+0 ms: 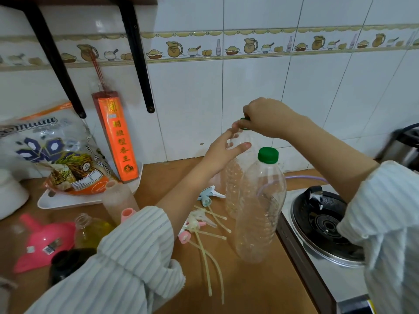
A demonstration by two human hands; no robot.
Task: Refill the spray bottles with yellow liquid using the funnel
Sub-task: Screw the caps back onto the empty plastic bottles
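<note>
Spray bottles stand open-necked on the left part of the wooden counter (260,286): a frosted one (116,201) near the white tray (68,203), and a small clear one (90,230) holding yellow liquid just in front of it. Left of these the pink funnel (45,242) lies on its side, and a dark round object, too blurred to tell, sits by the striped sleeve. On the tray are a printed bag (54,155) and a tall orange packet (118,137) leaning at the tiled wall. Toward the middle, spray heads (199,223) with long pale tubes lie loose on the counter, a blue-and-white one among them.

Next come two clear plastic bottles. The left hand (223,152) wraps loosely round the neck of the far bottle (233,182), thumb and fingers curled on it. The right hand (265,117) pinches that bottle's green cap (244,123) from above. The near bottle (260,211) stands upright beside it, touching or nearly so, with its own green cap (268,154) on; both look almost empty. At the right sits a gas stove (326,225), with a metal pot (405,146) at the frame edge.
</note>
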